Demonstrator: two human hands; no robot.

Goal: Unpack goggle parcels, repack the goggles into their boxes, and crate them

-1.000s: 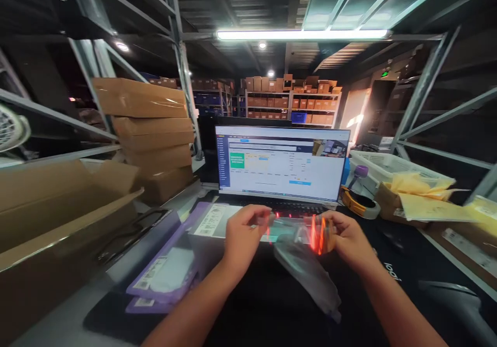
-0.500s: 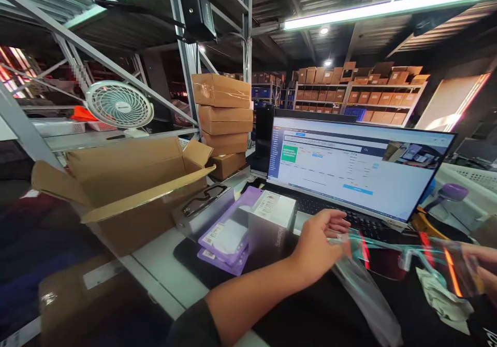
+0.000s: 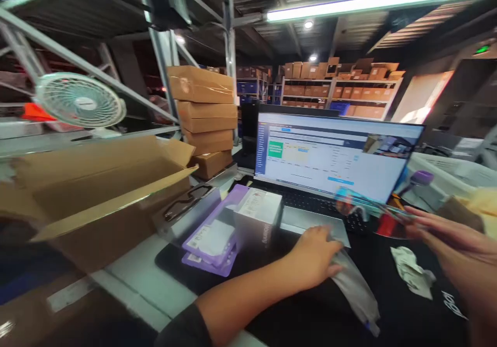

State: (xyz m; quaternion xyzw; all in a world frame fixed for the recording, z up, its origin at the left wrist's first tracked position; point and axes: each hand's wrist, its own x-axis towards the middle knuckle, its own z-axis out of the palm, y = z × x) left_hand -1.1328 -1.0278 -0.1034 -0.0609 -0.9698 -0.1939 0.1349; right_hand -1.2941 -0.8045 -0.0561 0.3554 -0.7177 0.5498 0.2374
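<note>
My left hand (image 3: 315,256) rests palm down on the black desk mat, its fingers flat on the top end of a clear plastic sleeve (image 3: 355,290) that trails toward me. My right hand (image 3: 446,235), blurred by motion, pinches a thin iridescent, see-through card-like item (image 3: 363,204) and holds it up in front of the laptop's (image 3: 330,155) lower right corner. A crumpled white scrap (image 3: 411,272) lies on the mat between my hands.
Left of the laptop lie purple flat packs (image 3: 212,238), a small white box (image 3: 261,207) and a grey case (image 3: 186,210). An open cardboard box (image 3: 97,191) stands at left, stacked cartons (image 3: 204,119) and a fan (image 3: 79,101) behind it. Shelving fills the background.
The item has come out of the sleeve: my right hand lifted it up and right, while my left hand dropped onto the mat with the sleeve. The view swung left.
</note>
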